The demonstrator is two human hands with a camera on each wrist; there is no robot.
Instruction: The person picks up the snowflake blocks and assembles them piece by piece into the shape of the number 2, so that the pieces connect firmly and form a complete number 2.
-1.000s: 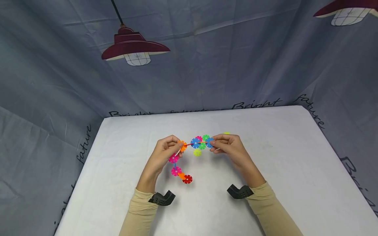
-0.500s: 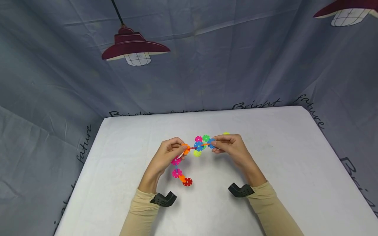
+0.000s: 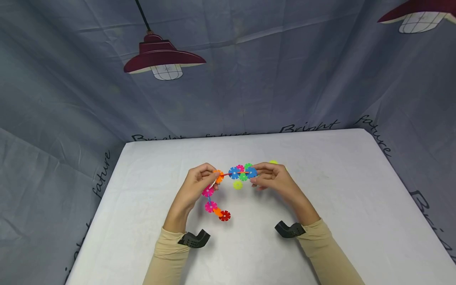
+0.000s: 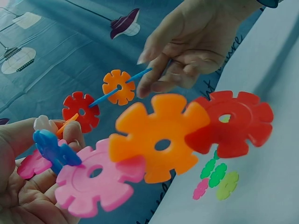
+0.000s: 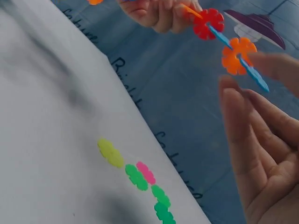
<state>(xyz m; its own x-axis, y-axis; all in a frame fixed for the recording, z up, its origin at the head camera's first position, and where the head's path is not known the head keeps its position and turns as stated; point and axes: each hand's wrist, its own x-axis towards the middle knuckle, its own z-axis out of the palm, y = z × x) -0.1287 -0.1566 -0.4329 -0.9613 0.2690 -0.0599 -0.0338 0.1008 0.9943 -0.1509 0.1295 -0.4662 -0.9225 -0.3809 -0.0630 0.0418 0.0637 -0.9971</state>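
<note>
My left hand (image 3: 194, 185) pinches a chain of interlocked plastic flower discs by an orange disc (image 3: 219, 176) and a white one. From the left fingers hangs one end, with pink discs, an orange disc (image 4: 161, 137) and a red disc (image 4: 229, 123). Toward the right run a red disc (image 5: 209, 24), a blue disc (image 3: 234, 173), an orange disc (image 5: 238, 56) and a blue end disc (image 3: 251, 172). My right hand (image 3: 276, 178) is at that blue end, its thumb and fingers spread apart around it; whether a fingertip touches it I cannot tell.
Loose discs lie on the white table (image 3: 320, 190) beyond and below the chain: a yellow disc (image 3: 237, 185), green discs (image 5: 136, 177) and a pink disc (image 5: 146, 172). Another yellow disc (image 3: 273, 162) lies behind the right hand. A patterned grey curtain (image 3: 231, 91) surrounds the table.
The chain and left hand first moved slightly right and nearer, then back left. My right thumb and fingers have parted from the blue end disc, which now shows whole.
</note>
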